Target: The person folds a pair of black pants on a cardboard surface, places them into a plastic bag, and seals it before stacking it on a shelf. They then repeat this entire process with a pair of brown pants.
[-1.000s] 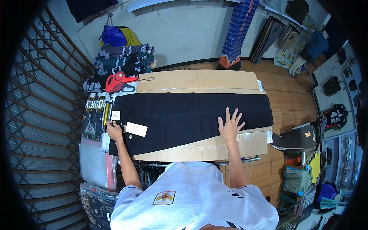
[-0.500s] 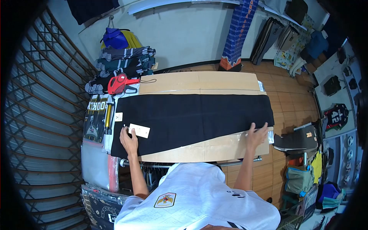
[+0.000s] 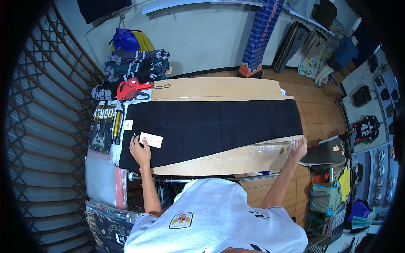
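Black trousers (image 3: 219, 124), folded lengthwise, lie flat across a cardboard-topped table (image 3: 219, 88). The waist end is on the left and the leg end on the right. My left hand (image 3: 140, 152) rests on the waist end with fingers apart, its thumb by a cream hang tag (image 3: 152, 140). A smaller white label (image 3: 128, 125) lies above it. At the lower right corner of the leg end, my right hand (image 3: 298, 149) is closed on the trousers' hem; its fingertips are partly hidden. A cardboard strip shows under the cloth edge there.
A red tagging tool (image 3: 131, 89) and a black-and-yellow cylindrical tool (image 3: 117, 124) lie at the table's left end. Folded striped clothes (image 3: 139, 63) are stacked behind. A metal rail (image 3: 253, 178) runs along the front edge. Dark folded garments (image 3: 322, 152) stand off the right end.
My right hand has moved right to the hem corner and closed on it; its fingers were spread before. The leg end has shifted slightly. My left hand stays by the tag.
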The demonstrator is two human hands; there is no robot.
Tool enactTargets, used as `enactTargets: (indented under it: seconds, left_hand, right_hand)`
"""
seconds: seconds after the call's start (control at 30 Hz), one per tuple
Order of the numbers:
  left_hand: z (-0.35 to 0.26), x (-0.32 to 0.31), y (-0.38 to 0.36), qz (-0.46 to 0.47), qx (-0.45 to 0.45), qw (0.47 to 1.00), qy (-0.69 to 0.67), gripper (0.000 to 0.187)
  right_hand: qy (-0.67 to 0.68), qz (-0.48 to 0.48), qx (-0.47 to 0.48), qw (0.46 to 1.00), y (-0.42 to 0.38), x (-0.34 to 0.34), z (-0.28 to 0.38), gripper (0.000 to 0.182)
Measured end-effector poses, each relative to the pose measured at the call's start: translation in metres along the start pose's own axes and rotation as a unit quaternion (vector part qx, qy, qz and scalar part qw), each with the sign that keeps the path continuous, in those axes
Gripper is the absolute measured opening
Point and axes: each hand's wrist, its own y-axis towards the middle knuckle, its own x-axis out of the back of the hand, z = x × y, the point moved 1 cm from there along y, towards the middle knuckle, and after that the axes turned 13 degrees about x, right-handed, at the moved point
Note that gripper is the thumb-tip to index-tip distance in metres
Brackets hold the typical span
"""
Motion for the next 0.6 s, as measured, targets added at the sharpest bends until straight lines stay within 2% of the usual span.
enactTargets:
  seconds: [0.03, 0.13, 0.17, 0.37, 0.47, 0.5, 0.6]
  left_hand:
    - [0.001, 0.001, -0.001, -0.002, 0.000, 1.000, -0.004, 0.048]
    - [0.010, 0.002, 0.001, 0.014, -0.024, 0.997, -0.069, 0.043]
    - [0.012, 0.004, 0.000, 0.027, -0.018, 0.991, -0.126, 0.039]
    - [0.025, 0.032, -0.018, -0.024, 0.040, 0.986, -0.162, 0.038]
    - [0.051, 0.032, -0.018, -0.059, 0.038, 0.987, -0.143, 0.039]
    - [0.051, 0.034, -0.020, -0.044, 0.068, 0.983, -0.167, 0.038]
    - [0.062, 0.035, -0.017, -0.023, 0.114, 0.965, -0.234, 0.036]
  right_hand:
    - [-0.004, -0.012, -0.008, 1.000, -0.016, -0.010, 0.016, 0.048]
    - [0.079, 0.070, -0.021, 0.994, -0.056, -0.030, 0.033, 0.052]
    - [0.078, 0.133, -0.029, 0.988, -0.057, -0.024, 0.022, 0.053]
    - [-0.039, 0.198, 0.013, 0.979, -0.215, -0.096, 0.035, 0.044]
    - [-0.047, 0.345, 0.085, 0.934, -0.270, -0.107, 0.037, 0.057]
    - [-0.047, 0.386, 0.089, 0.917, -0.288, -0.110, 0.037, 0.069]
    - [-0.101, 0.503, 0.128, 0.849, -0.314, -0.099, 0.000, 0.075]
